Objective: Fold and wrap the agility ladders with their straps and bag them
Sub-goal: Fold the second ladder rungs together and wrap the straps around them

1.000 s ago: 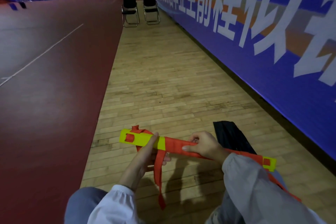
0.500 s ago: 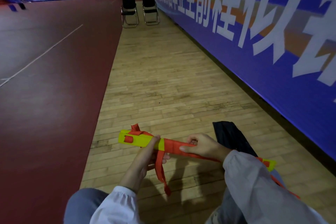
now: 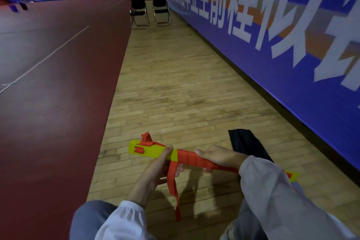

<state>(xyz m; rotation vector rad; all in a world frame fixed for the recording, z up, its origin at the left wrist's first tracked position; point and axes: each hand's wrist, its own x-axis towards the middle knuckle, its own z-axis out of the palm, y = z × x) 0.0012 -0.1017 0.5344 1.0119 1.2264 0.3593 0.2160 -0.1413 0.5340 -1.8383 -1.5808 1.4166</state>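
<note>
Banner: A long blue banner [image 3: 292, 68] ran down the right-hand wall, smooth and faintly glossy, with big white characters and an orange band.
Court floor: A dark red matte court floor [image 3: 58, 103] filled the left side, crossed by one thin white line.
Wood floor: Pale, narrow, scuffed planks [image 3: 175, 87] lay between the red court and the banner.
Chairs: Two black folding chairs [image 3: 138, 12] on thin metal frames stood side by side at the far end of the planks (too far off to make out more).
Bag: A limp, flat black fabric bag [image 3: 247, 148] lay on the planks just beyond the right wrist, with neither hand on it.
Ladder bundle: The ladder bundle [image 3: 152, 151] was a long, flat stack of yellow plastic rungs, held off the planks in front of the person's knees. Orange webbing bound its middle in neat side-by-side turns. Its far yellow end poked out past the pale right sleeve [image 3: 272, 200].
Right hand: The right hand [image 3: 220, 157] lay over the wrapped middle with its fingers curled down around it, grasping the bundle. One fingertip stretched along the top toward the left.
Left hand: The left hand [image 3: 153, 173] gripped the yellow part from below, thumb flat on top beside the first orange turn, fingertips curling round underneath.
Strap: The loose strap [image 3: 174, 187], a flat woven orange ribbon, hung from the bundle across the left fingers, twisted, its end dangling free. A short crumpled loop stuck up at the bundle's left end.
</note>
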